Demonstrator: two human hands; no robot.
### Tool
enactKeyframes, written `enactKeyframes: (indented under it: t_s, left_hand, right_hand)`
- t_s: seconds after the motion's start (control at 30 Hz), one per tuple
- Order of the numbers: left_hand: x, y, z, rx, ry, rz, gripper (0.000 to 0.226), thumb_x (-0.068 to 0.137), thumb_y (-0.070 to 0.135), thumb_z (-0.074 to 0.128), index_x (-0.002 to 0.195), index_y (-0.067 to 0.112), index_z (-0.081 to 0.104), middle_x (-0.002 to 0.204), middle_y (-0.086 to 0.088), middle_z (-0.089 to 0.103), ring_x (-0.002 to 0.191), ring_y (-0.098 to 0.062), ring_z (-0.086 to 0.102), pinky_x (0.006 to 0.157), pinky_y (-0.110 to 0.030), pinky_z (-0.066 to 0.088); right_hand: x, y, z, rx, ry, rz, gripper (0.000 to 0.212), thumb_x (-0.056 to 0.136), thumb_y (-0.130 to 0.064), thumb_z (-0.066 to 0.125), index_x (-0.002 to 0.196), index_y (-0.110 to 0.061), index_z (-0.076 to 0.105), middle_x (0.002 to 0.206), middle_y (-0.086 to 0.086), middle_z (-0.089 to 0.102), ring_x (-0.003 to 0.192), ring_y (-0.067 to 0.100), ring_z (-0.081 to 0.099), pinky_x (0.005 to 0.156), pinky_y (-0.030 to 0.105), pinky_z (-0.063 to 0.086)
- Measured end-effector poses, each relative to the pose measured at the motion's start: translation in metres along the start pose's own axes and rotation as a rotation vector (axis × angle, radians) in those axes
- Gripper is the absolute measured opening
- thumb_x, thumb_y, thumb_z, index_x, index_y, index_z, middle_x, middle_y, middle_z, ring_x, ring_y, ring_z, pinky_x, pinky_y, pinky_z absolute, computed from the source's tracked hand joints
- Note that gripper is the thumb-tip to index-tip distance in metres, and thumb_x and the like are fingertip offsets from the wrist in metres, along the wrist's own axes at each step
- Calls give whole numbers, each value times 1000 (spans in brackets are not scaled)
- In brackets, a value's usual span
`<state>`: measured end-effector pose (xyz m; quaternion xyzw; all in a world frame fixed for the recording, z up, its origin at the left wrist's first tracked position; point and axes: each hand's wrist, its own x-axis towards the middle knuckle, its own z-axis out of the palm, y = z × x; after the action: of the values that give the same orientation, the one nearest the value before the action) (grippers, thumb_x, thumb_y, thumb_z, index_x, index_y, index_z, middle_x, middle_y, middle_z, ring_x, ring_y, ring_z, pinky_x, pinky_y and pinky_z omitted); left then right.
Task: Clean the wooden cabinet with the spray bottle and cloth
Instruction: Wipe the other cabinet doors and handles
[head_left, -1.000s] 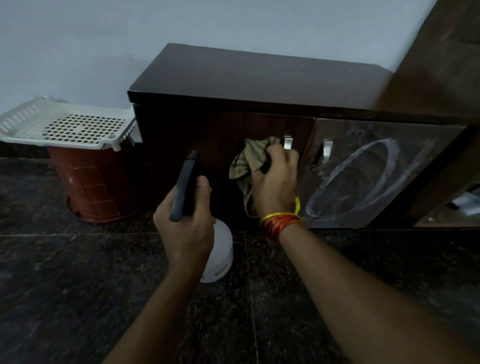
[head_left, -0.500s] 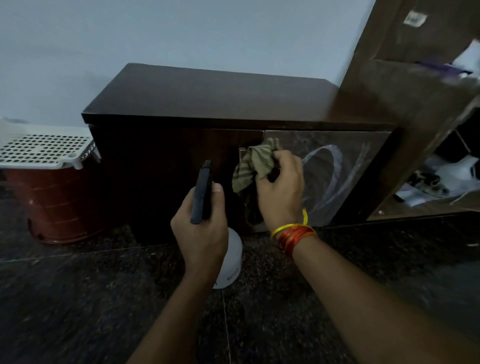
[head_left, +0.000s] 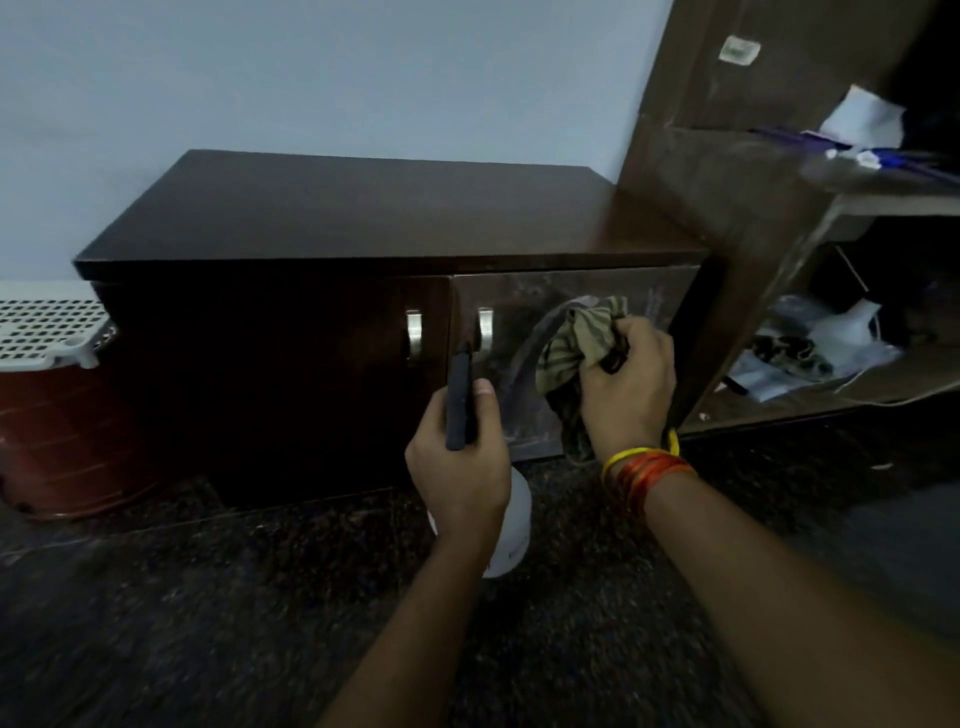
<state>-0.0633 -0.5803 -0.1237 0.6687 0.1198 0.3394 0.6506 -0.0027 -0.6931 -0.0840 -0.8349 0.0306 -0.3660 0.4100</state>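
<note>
While we look down through the single head view, we count one wooden cabinet (head_left: 363, 228) standing on the dark speckled floor (head_left: 208, 623), with two doors and two metal handles, the left handle (head_left: 414, 334) and the right handle (head_left: 484, 328). Our left hand (head_left: 460, 467) grasps the one spray bottle (head_left: 511, 525), its fingers wrapped round the neck and the thumb lying beside the black trigger head, which points at the right door (head_left: 654, 301). Our right hand (head_left: 626, 379) clutches the one striped cloth (head_left: 574, 343), bunched against that right door, where a pale curved smear arcs across the dusty surface. Orange and yellow bangles (head_left: 644, 467) circle the right wrist. To the left of the cabinet we see one reddish bucket (head_left: 57, 441) topped by one white perforated basket (head_left: 47, 322). To the right stands one open shelf unit (head_left: 727, 218) holding blurred clutter we cannot identify.
</note>
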Motion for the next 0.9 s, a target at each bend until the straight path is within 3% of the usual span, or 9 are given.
enactKeyframes:
  t_s: [0.17,0.5,0.77,0.9]
  left_hand:
    - [-9,-11,25,42,-26,24,29,92,46,55,65,34,51,54,7,46,47,-13,44,48,-35,40]
    - [-15,-19,63,57,-24,37,33,89,51,53,68,26,54,54,3,44,49,-23,45,48,-43,43]
    - [-43,-34,89,138,-139,20,37,89,52,53,63,26,49,53,-1,39,48,-30,41,47,-45,38]
    - [-50,-29,104,114,-184,8,38,91,44,57,60,26,46,51,0,37,48,-32,41,46,-41,35]
  right_hand:
    - [6,28,-7,-23,8,55,27,78,1,66,105,-2,62,112,20,51,98,34,55,78,10,29]
    - [29,72,-4,-11,13,138,30,81,-2,66,110,-2,60,117,19,50,103,32,53,80,10,29]
    - [44,103,-18,-42,35,190,30,84,-5,64,114,-2,57,120,20,50,108,35,50,94,29,38]
    - [48,115,-32,-60,64,193,30,83,-3,64,113,0,58,118,22,51,109,34,50,90,23,34]
